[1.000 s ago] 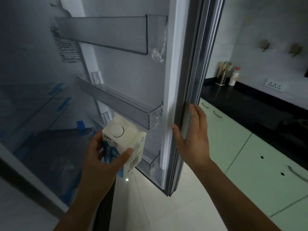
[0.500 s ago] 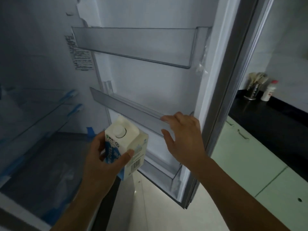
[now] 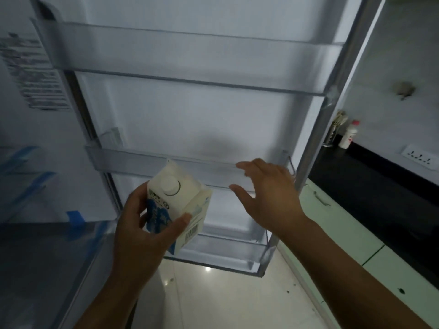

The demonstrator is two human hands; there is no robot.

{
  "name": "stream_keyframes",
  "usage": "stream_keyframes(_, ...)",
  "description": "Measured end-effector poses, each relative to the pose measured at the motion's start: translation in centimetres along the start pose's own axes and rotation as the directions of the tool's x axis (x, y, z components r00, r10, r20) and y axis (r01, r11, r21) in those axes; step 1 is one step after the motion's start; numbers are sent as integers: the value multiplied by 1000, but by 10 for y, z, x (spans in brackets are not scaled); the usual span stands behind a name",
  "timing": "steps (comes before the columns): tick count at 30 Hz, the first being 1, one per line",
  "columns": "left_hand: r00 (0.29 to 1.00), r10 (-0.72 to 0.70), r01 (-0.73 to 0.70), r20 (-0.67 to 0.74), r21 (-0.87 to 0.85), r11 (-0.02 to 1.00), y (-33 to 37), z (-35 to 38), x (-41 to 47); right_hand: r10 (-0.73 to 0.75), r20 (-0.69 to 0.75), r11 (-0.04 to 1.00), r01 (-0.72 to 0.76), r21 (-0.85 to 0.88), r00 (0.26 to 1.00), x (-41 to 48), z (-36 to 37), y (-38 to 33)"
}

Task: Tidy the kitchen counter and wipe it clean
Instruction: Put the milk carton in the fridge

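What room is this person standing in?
Most likely a home kitchen. An open fridge door with clear shelves fills the view, the left hand holds a milk carton, and a dark counter runs over pale green cabinets.

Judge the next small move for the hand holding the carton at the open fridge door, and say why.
Probably lift the carton over the rim of the middle door shelf and set it in. The left hand has a grip on it just below that shelf, which looks empty, and the right hand is open beside it.
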State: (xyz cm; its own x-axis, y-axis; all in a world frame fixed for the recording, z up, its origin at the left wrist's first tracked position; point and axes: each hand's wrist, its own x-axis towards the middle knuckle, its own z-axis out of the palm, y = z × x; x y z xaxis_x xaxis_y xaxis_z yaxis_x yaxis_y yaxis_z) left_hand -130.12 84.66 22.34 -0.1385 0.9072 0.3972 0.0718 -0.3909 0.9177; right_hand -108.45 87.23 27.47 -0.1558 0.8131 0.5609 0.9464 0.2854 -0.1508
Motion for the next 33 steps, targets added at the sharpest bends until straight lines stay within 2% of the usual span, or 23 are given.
stream_keyframes(6,998,-18,17,-55,-30,999,-17,-6,26,50,-12,998,-50,-50,999,31,30,1)
stream_keyframes(11,991,-7,11,-137,24,1000,-20,-6,37,44,-64,998,-41,41,997,53,42,8)
stream_keyframes(14,980,-12,30,-196,90,995,-17,-9,41,-66,14,992,64,110,998,73,46,6)
stream_keyframes(18,943,-12,80,-334,191,978,-10,-13,40,-273,113,951,250,185,955,98,53,2)
stream_keyframes(21,894,-1,122,-448,242,963,-7,-15,35,-387,145,895,332,298,911,109,59,-6)
stream_keyframes(24,822,20,183,-569,297,937,-4,-20,26,-487,106,816,408,409,867,118,69,-22)
stream_keyframes(30,681,90,294,-727,384,875,21,-40,0,-637,-52,591,530,608,769,124,92,-90)
stream_keyframes(33,602,135,344,-787,408,846,39,-57,-15,-714,-80,469,560,682,696,122,106,-133)
